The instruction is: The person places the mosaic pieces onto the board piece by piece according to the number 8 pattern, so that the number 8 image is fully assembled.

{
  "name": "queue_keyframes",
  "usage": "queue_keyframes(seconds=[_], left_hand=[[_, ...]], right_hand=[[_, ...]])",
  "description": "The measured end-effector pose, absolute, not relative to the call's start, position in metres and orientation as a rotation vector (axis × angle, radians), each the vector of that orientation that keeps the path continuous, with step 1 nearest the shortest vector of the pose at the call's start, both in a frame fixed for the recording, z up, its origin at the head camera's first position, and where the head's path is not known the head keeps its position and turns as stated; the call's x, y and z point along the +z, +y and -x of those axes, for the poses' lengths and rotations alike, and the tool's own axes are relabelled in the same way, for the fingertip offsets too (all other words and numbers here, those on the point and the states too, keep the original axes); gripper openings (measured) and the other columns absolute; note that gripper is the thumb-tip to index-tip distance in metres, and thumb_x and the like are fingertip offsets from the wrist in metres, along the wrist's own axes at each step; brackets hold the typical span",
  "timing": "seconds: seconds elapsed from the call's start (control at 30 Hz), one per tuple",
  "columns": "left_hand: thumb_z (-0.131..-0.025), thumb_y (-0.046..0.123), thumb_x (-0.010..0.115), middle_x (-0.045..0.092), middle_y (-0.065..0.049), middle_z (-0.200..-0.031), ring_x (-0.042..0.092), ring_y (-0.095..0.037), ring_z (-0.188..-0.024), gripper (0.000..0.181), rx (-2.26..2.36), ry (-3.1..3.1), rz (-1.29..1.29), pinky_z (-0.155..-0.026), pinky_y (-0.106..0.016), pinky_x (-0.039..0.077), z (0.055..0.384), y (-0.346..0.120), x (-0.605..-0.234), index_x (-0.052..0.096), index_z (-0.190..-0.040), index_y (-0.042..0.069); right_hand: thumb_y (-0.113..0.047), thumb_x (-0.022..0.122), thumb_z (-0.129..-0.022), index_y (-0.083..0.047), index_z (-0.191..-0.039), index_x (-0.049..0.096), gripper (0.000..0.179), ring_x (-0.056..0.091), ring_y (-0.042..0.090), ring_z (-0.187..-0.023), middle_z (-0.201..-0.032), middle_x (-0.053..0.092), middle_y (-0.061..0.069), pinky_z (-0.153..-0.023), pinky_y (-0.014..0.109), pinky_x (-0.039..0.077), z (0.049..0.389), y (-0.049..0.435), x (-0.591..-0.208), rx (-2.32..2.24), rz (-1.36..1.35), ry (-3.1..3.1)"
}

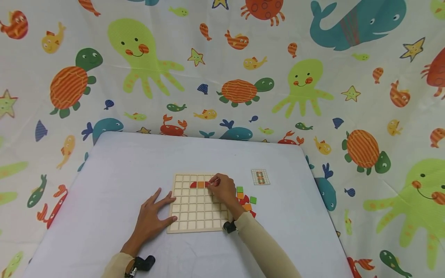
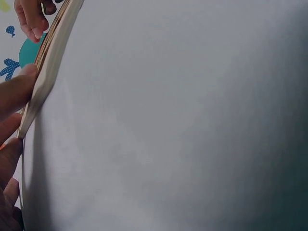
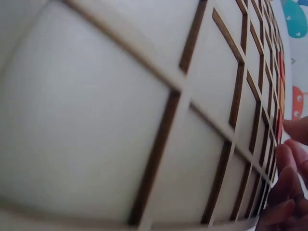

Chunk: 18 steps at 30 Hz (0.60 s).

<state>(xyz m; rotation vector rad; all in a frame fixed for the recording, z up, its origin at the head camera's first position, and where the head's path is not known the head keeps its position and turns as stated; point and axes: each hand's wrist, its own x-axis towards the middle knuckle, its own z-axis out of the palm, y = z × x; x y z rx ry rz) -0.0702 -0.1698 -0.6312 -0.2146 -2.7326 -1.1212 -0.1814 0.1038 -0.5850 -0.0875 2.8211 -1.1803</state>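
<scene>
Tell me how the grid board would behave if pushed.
The grid board is probably stiff: its rim runs straight in the head view. Lying flat on the white table, it would likely slide rather than tip. The orange square, seated between raised ridges, would probably travel along.

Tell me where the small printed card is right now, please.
In the head view, the card lies on the table, right of the wooden board and just beyond the loose coloured tiles.
</scene>
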Motion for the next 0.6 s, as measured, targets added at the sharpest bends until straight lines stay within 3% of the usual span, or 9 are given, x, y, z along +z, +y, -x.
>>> queue_keyframes(seconds=[0.27,0.6], left_hand=[[-0.073,0.033,0.094,0.064,-0.013,-0.151,0.039,-0.05,-0.152,0.066,-1.125,-2.722,0.218,-0.112,-0.072,0.029,0.07,-0.17,-0.63,0.074,-0.134,0.017],[-0.074,0.034,0.094,0.061,-0.017,-0.153,0.039,-0.051,-0.152,0.065,-1.129,-2.739,0.21,-0.113,-0.072,0.029,0.072,-0.172,-0.633,0.074,-0.133,0.018]], right_hand=[[-0.018,0.083,-0.092,-0.015,-0.102,0.077,0.012,0.061,0.013,-0.072,-0.087,0.072,0.003,-0.064,0.029,0.051,0.18,0.133,-0.581,-1.366,0.146,2.775],[-0.018,0.083,-0.092,-0.017,-0.105,0.077,0.015,0.06,0.015,-0.069,-0.086,0.071,0.001,-0.059,0.026,0.053,0.179,0.175,-0.582,-1.332,0.028,2.785]])
